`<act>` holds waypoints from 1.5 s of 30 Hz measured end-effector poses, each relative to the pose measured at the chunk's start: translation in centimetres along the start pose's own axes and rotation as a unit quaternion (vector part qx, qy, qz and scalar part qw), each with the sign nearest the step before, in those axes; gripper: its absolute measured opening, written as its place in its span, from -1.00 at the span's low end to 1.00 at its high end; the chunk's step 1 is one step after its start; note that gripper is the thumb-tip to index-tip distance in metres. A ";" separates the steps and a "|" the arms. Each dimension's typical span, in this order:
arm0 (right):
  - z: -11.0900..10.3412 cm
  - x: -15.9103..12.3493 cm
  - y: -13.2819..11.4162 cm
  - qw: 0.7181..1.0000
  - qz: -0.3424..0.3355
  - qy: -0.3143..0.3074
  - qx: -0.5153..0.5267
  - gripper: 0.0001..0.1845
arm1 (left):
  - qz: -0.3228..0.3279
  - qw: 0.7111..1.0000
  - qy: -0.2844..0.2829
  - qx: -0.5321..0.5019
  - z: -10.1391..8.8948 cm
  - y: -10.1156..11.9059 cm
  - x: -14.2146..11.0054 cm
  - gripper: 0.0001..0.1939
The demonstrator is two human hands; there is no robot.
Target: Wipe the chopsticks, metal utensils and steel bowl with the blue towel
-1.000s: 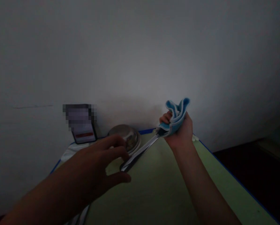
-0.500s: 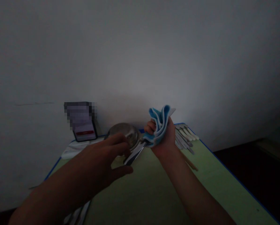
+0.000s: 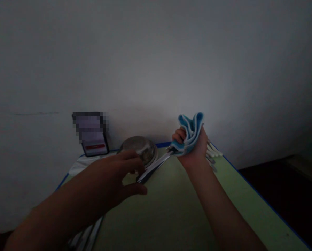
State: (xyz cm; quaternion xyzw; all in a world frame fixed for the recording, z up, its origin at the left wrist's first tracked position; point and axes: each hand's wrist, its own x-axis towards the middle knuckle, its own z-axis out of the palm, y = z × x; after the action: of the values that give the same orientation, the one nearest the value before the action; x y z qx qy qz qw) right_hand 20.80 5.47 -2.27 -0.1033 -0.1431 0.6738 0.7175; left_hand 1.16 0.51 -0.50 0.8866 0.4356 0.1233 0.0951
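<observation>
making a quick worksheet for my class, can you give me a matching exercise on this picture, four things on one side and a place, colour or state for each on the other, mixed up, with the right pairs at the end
Column one
1. cloth
2. metal utensil
3. phone
4. table

Column two
A. green with a blue edge
B. propped up at the back left
C. bunched up in the right hand
D. slanting between the two hands, its near end by the left hand

Right pairs: 1-C, 2-D, 3-B, 4-A
</observation>
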 end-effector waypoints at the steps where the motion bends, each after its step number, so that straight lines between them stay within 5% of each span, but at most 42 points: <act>1: 0.2 -0.2 0.4 1.000 0.013 -0.002 0.006 -0.55 | -0.004 1.000 -0.021 0.010 0.0 0.2 0.2 -0.79; 4: 0.6 -0.7 1.4 0.999 0.049 -0.005 0.021 -0.53 | -0.019 0.998 -0.058 0.035 -0.2 0.9 0.6 -0.76; 13: 0.8 -1.3 2.8 0.994 0.101 0.001 0.039 -0.52 | -0.033 0.997 -0.054 0.043 -0.2 1.6 0.6 -0.77; 20: 0.3 -0.5 3.0 0.989 0.097 0.109 -0.018 -0.62 | -0.036 0.996 -0.075 0.041 0.4 1.2 0.1 -0.77; 27: -0.2 0.8 1.2 0.986 0.027 0.152 -0.058 -0.67 | -0.081 0.990 -0.117 0.017 0.6 0.4 -0.3 -0.80; 32: -0.6 1.4 -0.3 0.991 -0.024 0.120 -0.060 -0.65 | -0.087 0.986 -0.142 0.001 0.6 0.5 -0.3 -0.78; 38: -1.7 1.5 0.6 0.993 -0.031 0.096 -0.058 -0.64 | -0.104 0.978 -0.181 0.004 0.2 1.4 -0.3 -0.79; 45: -2.5 2.3 0.3 0.993 -0.018 0.073 -0.089 -0.72 | -0.059 0.987 -0.149 -0.024 2.5 1.3 0.1 -0.82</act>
State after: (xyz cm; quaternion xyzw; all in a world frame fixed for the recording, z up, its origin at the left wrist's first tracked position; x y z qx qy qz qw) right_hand 21.49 7.87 -4.61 -0.2128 -0.1513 0.6357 0.7264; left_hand 2.99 -0.37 -2.53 0.8652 0.4649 -0.0059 0.1878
